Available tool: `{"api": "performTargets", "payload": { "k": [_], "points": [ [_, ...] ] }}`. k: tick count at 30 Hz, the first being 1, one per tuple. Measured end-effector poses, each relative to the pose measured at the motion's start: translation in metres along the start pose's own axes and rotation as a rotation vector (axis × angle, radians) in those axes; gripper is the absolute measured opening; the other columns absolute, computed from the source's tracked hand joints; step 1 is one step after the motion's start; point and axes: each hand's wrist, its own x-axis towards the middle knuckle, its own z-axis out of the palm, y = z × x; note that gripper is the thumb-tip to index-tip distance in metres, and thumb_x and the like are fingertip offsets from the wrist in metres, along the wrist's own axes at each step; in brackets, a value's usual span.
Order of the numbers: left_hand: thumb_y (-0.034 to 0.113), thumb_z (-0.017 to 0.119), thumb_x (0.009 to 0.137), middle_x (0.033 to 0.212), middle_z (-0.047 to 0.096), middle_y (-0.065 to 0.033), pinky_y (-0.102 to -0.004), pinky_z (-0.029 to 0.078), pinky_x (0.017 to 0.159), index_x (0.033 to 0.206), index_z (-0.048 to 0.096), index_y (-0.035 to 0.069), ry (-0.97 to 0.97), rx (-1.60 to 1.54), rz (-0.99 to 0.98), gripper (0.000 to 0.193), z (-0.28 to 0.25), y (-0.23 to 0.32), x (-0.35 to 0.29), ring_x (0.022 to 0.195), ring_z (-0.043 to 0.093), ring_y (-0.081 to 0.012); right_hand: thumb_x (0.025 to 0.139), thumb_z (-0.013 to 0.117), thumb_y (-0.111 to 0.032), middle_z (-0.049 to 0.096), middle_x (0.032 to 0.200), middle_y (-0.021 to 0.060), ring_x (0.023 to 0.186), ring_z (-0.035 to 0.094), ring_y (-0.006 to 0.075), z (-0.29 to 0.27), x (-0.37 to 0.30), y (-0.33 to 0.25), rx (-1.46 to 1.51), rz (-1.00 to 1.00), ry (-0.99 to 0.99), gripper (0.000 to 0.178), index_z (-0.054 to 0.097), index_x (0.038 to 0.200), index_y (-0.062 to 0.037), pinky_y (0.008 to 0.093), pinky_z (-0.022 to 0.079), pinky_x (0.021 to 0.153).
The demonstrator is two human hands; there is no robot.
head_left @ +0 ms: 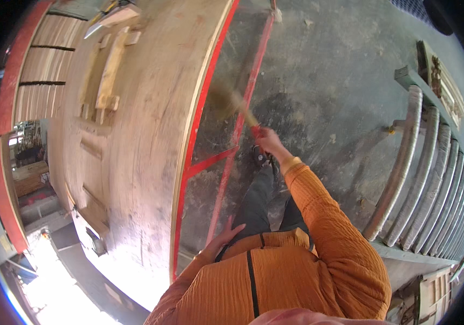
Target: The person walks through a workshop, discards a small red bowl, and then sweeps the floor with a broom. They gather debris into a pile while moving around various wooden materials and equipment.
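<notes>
My right hand (pixel 269 140) is closed around the red grip of a wooden-handled tool (pixel 249 116), held out over the floor beside the workbench. The tool's far end is a brownish smear from motion, so its kind cannot be told. My left hand (pixel 229 236) lies on my left thigh near the hem of my orange jacket, fingers stretched out and holding nothing. To my left is the wooden workbench (pixel 151 108) with a red edge. On its top lie a narrow wooden frame piece (pixel 112 70) and some short wood blocks (pixel 94 208).
Red metal bars (pixel 222 197) run low along the bench's side. At the right stands a grey rack (pixel 405 162) with several wrapped rails. Stacked wood strips (pixel 48 65) line the bench's far left. A saw-like blade (pixel 94 28) lies at the bench's far end.
</notes>
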Motion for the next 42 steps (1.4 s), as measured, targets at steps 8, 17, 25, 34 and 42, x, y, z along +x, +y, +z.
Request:
{"api": "performTargets", "payload": {
  "k": [8, 17, 25, 34, 42],
  "points": [
    [0.065, 0.065, 0.054, 0.133, -0.003, -0.0375, -0.0427, 0.026, 0.098, 0.137, -0.009, 0.016, -0.250, 0.693, -0.206, 0.121, -0.001, 0.104, 0.112, 0.124, 0.016, -0.0469, 0.072, 0.053, -0.004, 0.053, 0.077, 0.0071, 0.058, 0.055, 0.0142, 0.028, -0.017, -0.007, 0.129, -0.030, -0.183, 0.056, 0.027, 0.121, -0.0100, 0.0276, 0.043, 0.049],
    [0.060, 0.070, 0.053, 0.129, -0.001, -0.0428, -0.0522, 0.028, 0.094, 0.136, -0.010, 0.021, -0.303, 0.890, -0.324, 0.121, 0.010, 0.137, 0.175, 0.120, 0.021, -0.0520, 0.067, 0.057, -0.006, 0.057, 0.068, 0.0107, 0.054, 0.056, 0.0209, 0.081, 0.200, 0.020, -0.136, 0.001, -1.024, 0.033, 0.053, 0.100, -0.0012, 0.0319, 0.043, 0.045],
    [0.048, 0.072, 0.059, 0.127, 0.006, -0.0430, -0.0544, 0.038, 0.084, 0.136, -0.008, 0.023, -0.208, 0.805, -0.475, 0.114, 0.019, 0.144, 0.196, 0.108, 0.033, -0.0568, 0.081, 0.044, -0.013, 0.059, 0.065, 0.0080, 0.045, 0.056, 0.0173, 0.162, 0.377, 0.034, 0.036, -0.177, -0.561, 0.024, 0.059, 0.099, -0.0104, 0.0316, 0.047, 0.045],
    [0.049, 0.072, 0.058, 0.126, 0.010, -0.0420, -0.0540, 0.041, 0.079, 0.137, -0.003, 0.023, -0.152, 0.810, -0.442, 0.112, 0.010, 0.162, 0.197, 0.104, 0.037, -0.0552, 0.074, 0.051, -0.013, 0.058, 0.073, 0.0228, 0.071, 0.059, 0.0377, 0.073, 0.478, -0.048, 0.203, -0.321, 0.521, 0.023, 0.055, 0.093, -0.0001, 0.0444, 0.046, 0.063],
    [0.050, 0.073, 0.057, 0.128, 0.011, -0.0388, -0.0567, 0.041, 0.077, 0.137, -0.002, 0.022, -0.210, 0.851, -0.387, 0.113, 0.005, 0.182, 0.206, 0.106, 0.038, -0.0520, 0.068, 0.050, 0.001, 0.051, 0.072, 0.0049, 0.058, 0.053, 0.0145, 0.067, 0.310, -0.006, 0.295, -0.236, -0.390, 0.046, 0.051, 0.112, -0.0118, 0.0283, 0.044, 0.051]
  ]
}}
